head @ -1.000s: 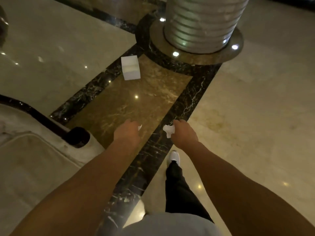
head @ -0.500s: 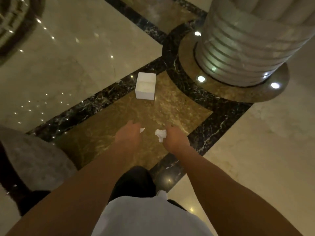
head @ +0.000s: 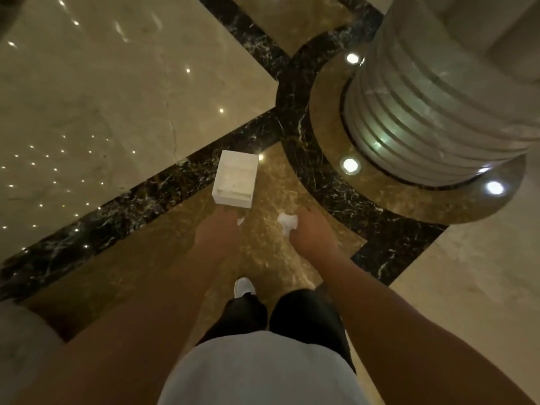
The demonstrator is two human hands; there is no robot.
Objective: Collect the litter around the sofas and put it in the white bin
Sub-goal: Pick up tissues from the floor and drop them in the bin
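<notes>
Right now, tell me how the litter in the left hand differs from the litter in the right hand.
The left hand shows only a small white scrap peeking out; the right hand grips a bigger crumpled white wad. The scrap looks flat, the wad bunched. Both are white, held near the white bin.

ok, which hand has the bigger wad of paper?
The right hand: a crumpled white tissue bulges out of its grip. The left hand shows only a small white scrap.
</notes>
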